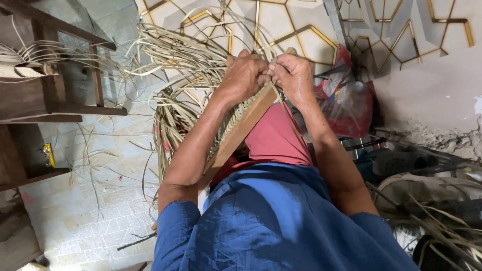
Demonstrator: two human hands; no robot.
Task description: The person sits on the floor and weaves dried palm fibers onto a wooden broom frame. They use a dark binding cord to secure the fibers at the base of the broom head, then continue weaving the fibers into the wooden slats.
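Head view looks down on two hands meeting over a half-woven mat (232, 120) of pale strips. Left hand (244, 76) is curled, its fingers pinching strips at the mat's top edge; right hand (293, 75) touches it, fingers pressed together on the same strips. Beneath both hands a wooden board (241, 131) slants down toward the lap, the weave lying against it. Loose strips (186, 52) fan out left of and beyond the left hand. Right of the right hand sits a red plastic bag (349, 105). Below lies a tiled floor (95, 211); wooden furniture (45, 95) stands far left, a patterned wall (401, 30) ahead.
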